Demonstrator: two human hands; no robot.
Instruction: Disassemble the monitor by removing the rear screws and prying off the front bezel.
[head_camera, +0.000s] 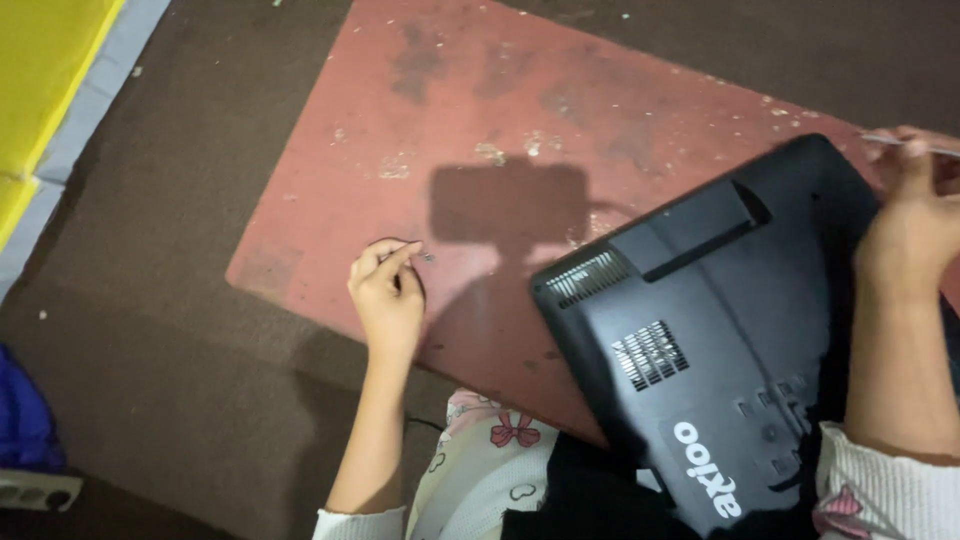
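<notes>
One laptop (720, 340), two hands (388, 292) (915, 215), one screw (427, 257)

Red board (480, 110) open between hands — black laptop (720, 330) blocks right side.

You are looking down at a dark brown carpeted floor (200, 380). On it lies a worn red mat (480, 110), stained and flecked with pale specks, one corner pointing toward you. At the upper left you see a yellow pad (45, 70) edged by a grey strip (85, 110). At the lower left, a blue cloth (20, 420) sits above a white power strip (35, 490). Hard light from behind you casts a sharp, boxy shadow (510, 210) on the mat.
</notes>
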